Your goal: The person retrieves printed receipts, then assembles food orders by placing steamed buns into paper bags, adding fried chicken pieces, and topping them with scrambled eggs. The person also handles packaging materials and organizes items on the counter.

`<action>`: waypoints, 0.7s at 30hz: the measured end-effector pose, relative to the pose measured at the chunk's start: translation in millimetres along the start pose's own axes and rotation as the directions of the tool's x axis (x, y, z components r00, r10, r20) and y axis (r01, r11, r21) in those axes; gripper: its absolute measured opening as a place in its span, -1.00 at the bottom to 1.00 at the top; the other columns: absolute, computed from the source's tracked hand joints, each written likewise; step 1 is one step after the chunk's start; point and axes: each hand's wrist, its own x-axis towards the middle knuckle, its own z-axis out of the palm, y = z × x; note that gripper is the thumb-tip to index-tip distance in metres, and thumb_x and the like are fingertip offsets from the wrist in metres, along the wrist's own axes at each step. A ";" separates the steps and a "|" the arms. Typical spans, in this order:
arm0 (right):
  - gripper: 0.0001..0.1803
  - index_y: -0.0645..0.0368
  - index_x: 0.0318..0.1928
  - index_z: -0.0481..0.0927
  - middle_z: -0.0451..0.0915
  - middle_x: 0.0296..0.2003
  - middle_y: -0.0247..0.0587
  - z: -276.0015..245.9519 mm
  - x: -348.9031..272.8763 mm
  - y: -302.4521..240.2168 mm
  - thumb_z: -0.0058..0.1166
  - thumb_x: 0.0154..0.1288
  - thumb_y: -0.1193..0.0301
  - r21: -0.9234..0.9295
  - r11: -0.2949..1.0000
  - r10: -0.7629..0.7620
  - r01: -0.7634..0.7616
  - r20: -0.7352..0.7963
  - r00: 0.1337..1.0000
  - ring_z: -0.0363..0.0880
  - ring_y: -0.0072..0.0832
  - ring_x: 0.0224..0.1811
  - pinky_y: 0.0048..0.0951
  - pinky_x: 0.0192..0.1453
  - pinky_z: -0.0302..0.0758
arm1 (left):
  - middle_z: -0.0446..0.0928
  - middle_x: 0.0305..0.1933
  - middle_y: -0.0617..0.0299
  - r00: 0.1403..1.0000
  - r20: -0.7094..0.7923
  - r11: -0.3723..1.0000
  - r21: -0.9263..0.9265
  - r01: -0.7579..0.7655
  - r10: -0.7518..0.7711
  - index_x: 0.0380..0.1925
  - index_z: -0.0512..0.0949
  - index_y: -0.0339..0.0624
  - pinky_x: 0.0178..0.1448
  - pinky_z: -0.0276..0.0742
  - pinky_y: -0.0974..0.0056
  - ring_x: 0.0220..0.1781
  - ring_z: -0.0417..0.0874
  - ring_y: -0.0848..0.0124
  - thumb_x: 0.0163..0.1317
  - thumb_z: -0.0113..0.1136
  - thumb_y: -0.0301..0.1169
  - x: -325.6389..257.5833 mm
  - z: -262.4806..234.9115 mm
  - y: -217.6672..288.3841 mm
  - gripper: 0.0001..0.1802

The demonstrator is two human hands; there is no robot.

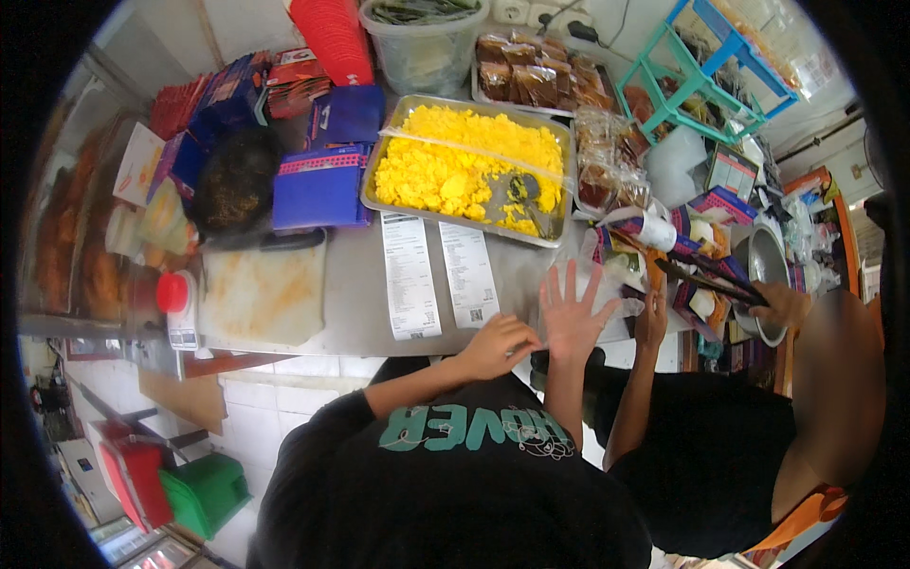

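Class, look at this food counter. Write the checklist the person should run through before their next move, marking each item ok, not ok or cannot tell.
1. Right hand empty, fingers spread: ok.
2. Left hand grip, curled by the right wrist: cannot tell.
3. Two receipts flat on the counter: ok.
4. Serving utensil within the tray of yellow food: ok.
5. Co-worker's tongs apart from the right hand: ok.
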 end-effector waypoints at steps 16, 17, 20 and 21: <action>0.19 -0.17 0.52 0.01 -0.11 0.52 0.08 53.2 4.8 25.5 -0.04 0.01 -0.53 0.342 0.769 0.366 -0.539 0.456 0.811 -0.04 0.04 0.52 0.19 0.08 0.54 | 0.60 -0.25 0.24 0.963 0.204 0.975 -0.168 -0.144 0.177 -0.27 0.60 -0.10 -0.04 0.47 0.14 -0.13 0.58 0.21 0.24 0.23 -0.37 -8.7 -17.9 18.6 -0.90; 0.17 -0.17 0.53 -0.01 -0.16 0.53 0.10 59.8 7.0 31.3 -0.04 0.04 -0.51 0.393 0.732 0.378 -0.556 0.444 0.812 -0.06 0.06 0.53 0.05 0.11 0.56 | 0.60 -0.26 0.27 0.954 0.217 0.975 -0.127 -0.183 0.208 -0.26 0.60 -0.08 -0.04 0.47 0.15 -0.14 0.58 0.22 0.26 0.21 -0.36 -10.2 -22.1 18.8 -0.90; 0.11 -0.16 0.54 -0.04 -0.24 0.53 0.17 78.4 12.3 47.5 -0.05 0.13 -0.44 0.431 0.689 0.393 -0.582 0.453 0.800 -0.08 0.06 0.54 -0.19 0.20 0.55 | 0.59 -0.22 0.27 0.956 0.200 0.977 -0.062 -0.206 0.214 -0.23 0.59 -0.07 -0.04 0.46 0.16 -0.12 0.59 0.25 0.29 0.19 -0.34 -11.3 -37.1 20.6 -0.89; 0.09 -0.15 0.54 -0.05 -0.23 0.52 0.21 84.4 13.9 49.9 -0.05 0.16 -0.42 0.361 0.727 0.388 -0.584 0.485 0.784 -0.06 0.01 0.55 -0.14 0.24 0.51 | 0.58 -0.21 0.26 0.959 0.185 0.976 -0.069 -0.206 0.216 -0.22 0.58 -0.07 -0.03 0.46 0.16 -0.12 0.58 0.24 0.29 0.18 -0.34 -9.6 -43.7 21.0 -0.89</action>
